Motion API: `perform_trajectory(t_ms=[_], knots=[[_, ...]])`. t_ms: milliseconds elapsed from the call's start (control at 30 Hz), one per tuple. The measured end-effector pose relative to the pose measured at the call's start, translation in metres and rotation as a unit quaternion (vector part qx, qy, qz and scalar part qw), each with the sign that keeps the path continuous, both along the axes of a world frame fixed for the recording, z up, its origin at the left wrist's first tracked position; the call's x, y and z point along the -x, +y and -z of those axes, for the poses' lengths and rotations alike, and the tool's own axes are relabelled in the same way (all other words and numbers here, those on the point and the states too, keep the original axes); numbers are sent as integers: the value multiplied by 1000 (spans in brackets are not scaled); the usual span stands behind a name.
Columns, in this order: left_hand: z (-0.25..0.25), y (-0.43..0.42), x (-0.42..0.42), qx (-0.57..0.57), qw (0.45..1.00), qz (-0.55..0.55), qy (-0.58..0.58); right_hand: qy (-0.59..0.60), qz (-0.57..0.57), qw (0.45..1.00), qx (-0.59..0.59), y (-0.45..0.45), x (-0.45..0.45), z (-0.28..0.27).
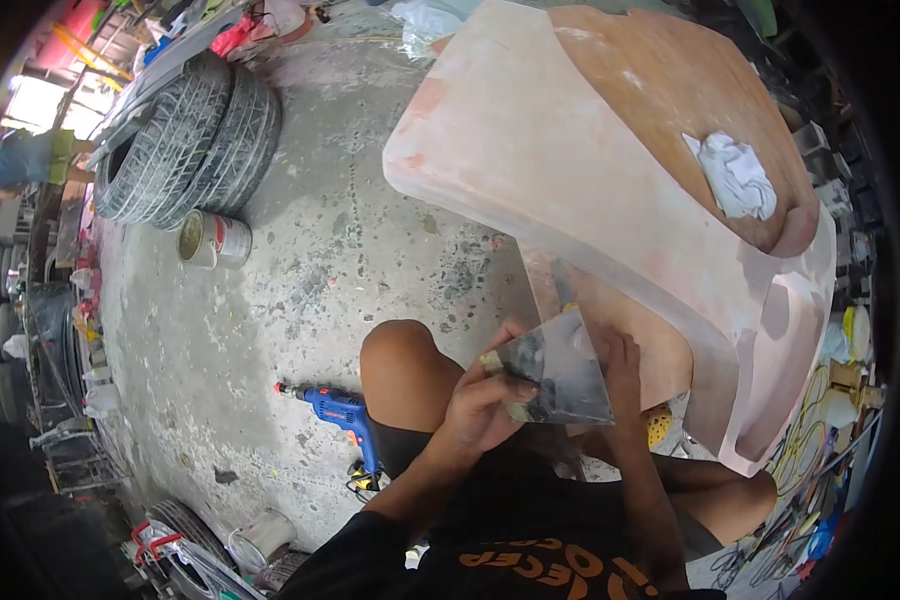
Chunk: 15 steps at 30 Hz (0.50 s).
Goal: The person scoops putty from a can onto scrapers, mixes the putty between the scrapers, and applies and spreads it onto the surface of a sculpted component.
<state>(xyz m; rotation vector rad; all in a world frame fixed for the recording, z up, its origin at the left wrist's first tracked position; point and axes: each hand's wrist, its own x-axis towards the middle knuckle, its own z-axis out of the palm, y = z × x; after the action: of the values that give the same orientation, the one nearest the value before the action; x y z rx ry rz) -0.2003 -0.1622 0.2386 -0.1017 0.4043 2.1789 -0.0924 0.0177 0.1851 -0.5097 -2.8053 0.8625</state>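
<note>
My left hand (482, 408) grips a flat, roughly four-sided, greyish plate (567, 372) by its left edge, the thumb lying across its face. Dark smudges mark the plate, and its gripped edge looks yellowish and crusted. My right hand (624, 372) is at the plate's right edge, its fingers bent and partly hidden behind it; I cannot make out what they hold. Just beyond the hands stands a large, pale pinkish, sanded-looking moulded panel (530, 130) with a brown area on it. A crumpled white cloth (735, 178) lies on that brown part.
A blue power drill (340, 410) lies on the concrete floor (320, 270) beside my left knee (400, 362). Farther left stand an open can (216, 240) and two dusty tyres (195, 140). Cables (805, 430) and clutter line the right side. Another person (35, 160) is at the far left.
</note>
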Motion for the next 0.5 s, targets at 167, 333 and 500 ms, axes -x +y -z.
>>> perform_trajectory(t_ms=[167,333,500], knots=[[9,-3,2,-29,1000,-3,-7,-43,31,998,19,-3,23,25],[-3,-5,6,-3,1000,-24,-17,-50,-33,993,98,-1,-5,-15],[-10,-15,11,49,996,-71,-7,-31,-102,992,73,-9,-31,-15]])
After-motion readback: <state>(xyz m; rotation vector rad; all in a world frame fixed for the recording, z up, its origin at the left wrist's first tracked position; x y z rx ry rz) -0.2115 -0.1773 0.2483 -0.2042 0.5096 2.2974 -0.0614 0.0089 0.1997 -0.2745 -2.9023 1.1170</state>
